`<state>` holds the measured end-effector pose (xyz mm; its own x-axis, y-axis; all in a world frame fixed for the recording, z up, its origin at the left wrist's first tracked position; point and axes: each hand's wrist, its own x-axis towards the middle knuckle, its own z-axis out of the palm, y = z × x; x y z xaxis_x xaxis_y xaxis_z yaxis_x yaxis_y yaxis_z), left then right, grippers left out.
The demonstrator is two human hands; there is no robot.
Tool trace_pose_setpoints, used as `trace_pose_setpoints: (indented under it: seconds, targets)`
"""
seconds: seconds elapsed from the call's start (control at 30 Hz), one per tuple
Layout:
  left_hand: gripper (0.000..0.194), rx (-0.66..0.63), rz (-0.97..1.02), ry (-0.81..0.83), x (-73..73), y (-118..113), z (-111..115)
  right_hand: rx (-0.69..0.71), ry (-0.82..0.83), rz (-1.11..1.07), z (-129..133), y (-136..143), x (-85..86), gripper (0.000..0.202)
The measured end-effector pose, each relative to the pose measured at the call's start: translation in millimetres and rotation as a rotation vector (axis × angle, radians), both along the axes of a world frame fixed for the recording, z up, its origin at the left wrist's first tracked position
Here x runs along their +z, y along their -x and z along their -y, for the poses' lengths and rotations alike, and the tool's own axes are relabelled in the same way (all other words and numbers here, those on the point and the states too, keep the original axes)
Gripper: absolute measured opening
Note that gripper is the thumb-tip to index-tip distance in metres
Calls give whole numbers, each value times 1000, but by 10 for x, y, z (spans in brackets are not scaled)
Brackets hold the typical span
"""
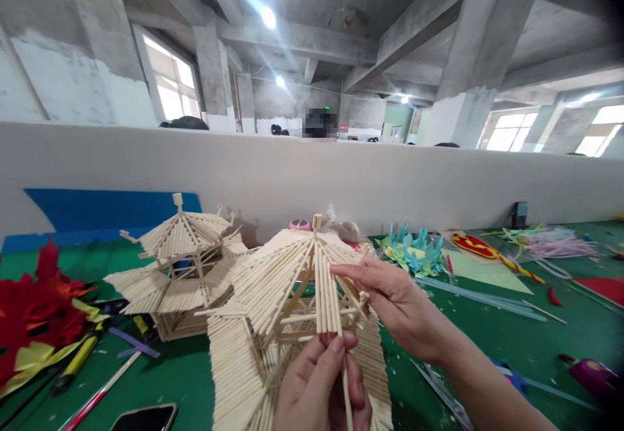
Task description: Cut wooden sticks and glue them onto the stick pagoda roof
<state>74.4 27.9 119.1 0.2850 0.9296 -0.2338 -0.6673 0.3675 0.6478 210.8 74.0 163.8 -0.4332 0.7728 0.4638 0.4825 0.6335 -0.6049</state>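
Note:
A model pavilion built of thin wooden sticks [273,281] stands in front of me, its slatted roof rising to a small post. My left hand [324,382] pinches the lower part of a long wooden stick [346,389], which lies along a row of sticks on the roof's near side. From the right, my right hand [394,301] reaches over the roof. Its index finger is stretched out, the tip resting on the sticks near the peak, and it grips nothing that I can see. The hands cover part of the roof's lower edge.
A second stick pavilion [180,268] stands at left. Red paper flowers [39,320], a phone [143,418] and a yellow glue-gun-like tool [78,359] lie nearby. Right are a turquoise paper crown [412,249], glue sticks [487,298] and scissors [441,395]. A white partition [439,184] stands behind.

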Motion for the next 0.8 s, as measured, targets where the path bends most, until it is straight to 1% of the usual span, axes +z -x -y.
trace_pose_setpoints:
  seconds: [0.33,0.53,0.8]
  targets:
    - [32,59,-26,3,34,-27,4,-4,-5,1,-24,11,37,45]
    - [32,71,-36,4,44,-42,-3,-7,-15,11,-9,9,21,46]
    - [32,81,-39,12,11,-47,-16,-22,-30,41,-13,11,31,43]
